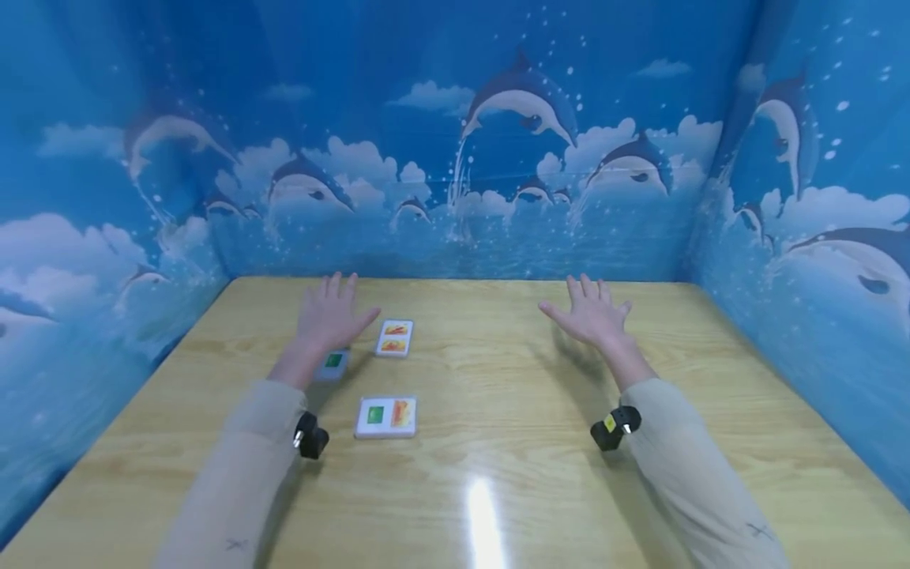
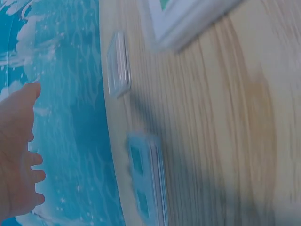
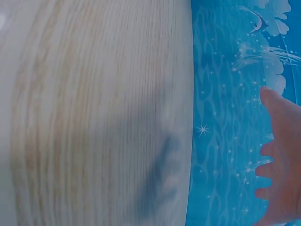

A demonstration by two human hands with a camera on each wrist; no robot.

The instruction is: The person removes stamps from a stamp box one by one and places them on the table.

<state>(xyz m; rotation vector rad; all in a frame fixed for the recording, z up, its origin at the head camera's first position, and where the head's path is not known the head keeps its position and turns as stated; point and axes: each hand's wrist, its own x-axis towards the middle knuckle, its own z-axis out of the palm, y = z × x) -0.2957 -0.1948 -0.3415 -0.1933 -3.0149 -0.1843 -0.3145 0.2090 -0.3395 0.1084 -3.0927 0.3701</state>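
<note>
My left hand (image 1: 330,318) hovers above the far left of the table, fingers and thumb spread, holding nothing. Below its wrist lies a stack of cards (image 1: 333,364) with a green square, partly covered by the arm; the left wrist view shows two green squares on this stack (image 2: 146,179). Just right of the thumb is a second card stack (image 1: 394,338) with two orange food pictures. Closer to me sits a third card stack (image 1: 386,417) showing a green square beside a food picture. Over the far right, my right hand (image 1: 592,318) is likewise spread and holds nothing.
A light wooden table (image 1: 490,379) carries the cards. Blue dolphin-print cloth (image 1: 455,237) walls its back and both sides. Both sleeves bear black wrist cameras, one on the left wrist (image 1: 310,436) and one on the right (image 1: 614,427).
</note>
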